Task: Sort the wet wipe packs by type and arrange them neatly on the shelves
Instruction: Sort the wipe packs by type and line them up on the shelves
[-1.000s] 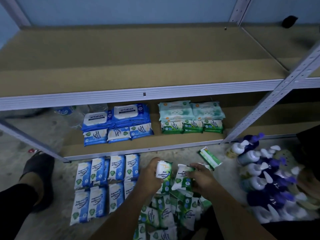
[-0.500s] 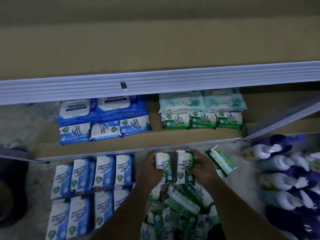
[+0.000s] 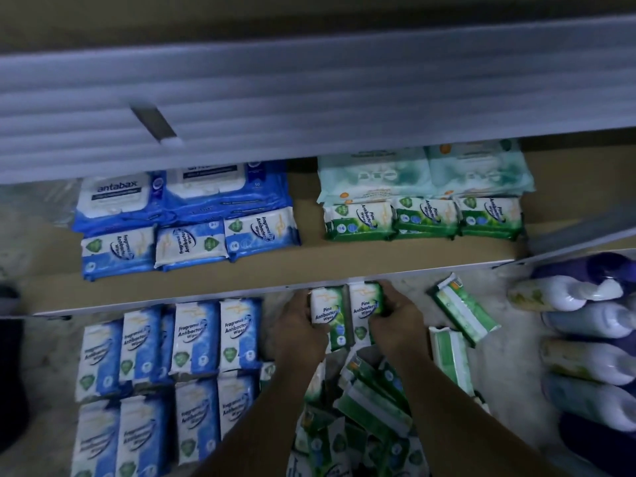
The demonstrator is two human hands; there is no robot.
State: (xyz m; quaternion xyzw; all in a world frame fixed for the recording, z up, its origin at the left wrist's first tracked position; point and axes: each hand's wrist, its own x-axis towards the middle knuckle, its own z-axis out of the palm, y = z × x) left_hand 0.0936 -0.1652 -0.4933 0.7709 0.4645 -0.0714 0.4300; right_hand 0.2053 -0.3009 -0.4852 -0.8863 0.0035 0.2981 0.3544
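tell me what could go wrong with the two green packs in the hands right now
1. The left hand and right hand hold the green packs right at the shelf lip. Lifting them could snag the lip and knock one loose.
2. The green row on the shelf looks full along the front, so pushing more in may shove it crooked.
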